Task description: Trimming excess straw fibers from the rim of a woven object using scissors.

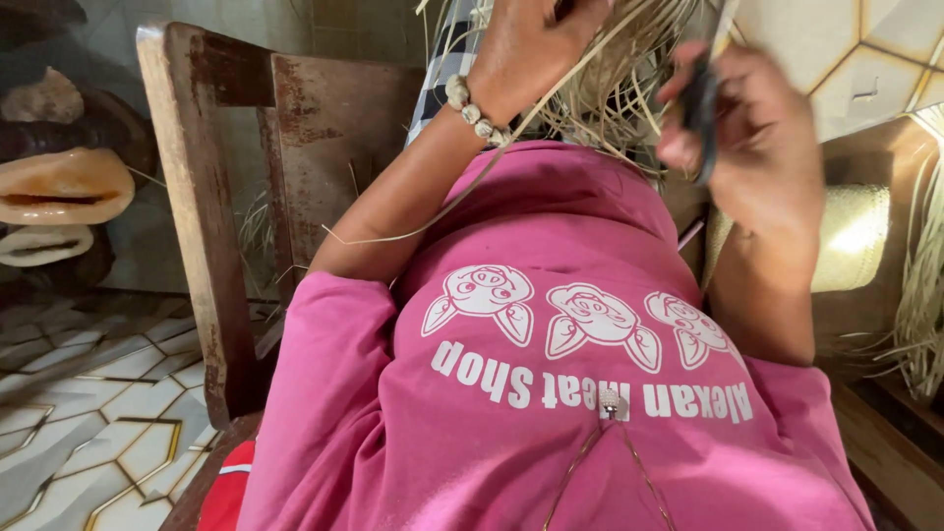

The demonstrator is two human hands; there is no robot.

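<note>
At the far left, orange-tan curved shapes [61,187] sit in shadow above a tiled floor [108,413] of pale hexagons with gold lines. Next comes a worn wooden chair [197,216], its upright post and rusty-looking back panel standing just beside the person's left arm. The left hand [526,49] is raised at the top of the view with a bracelet [474,110] of pale beads at the wrist; its grip is buried in a bundle of dry straw strips [600,88], and it seems to be closed on them, though the fingers are cut off by the frame edge. One long strip trails down from that hand across the forearm. Below, filling the middle, is a pink shirt [551,393] with white cartoon animal heads and lettering (seen upside down from the head camera). To the right, the right hand [757,138] is blurred; its grip is closed around a dark handle, likely scissors [700,108], held just beside the straw. Farther right lies a woven straw piece [855,246], with more loose straw [924,295] hanging at the edge.
</note>
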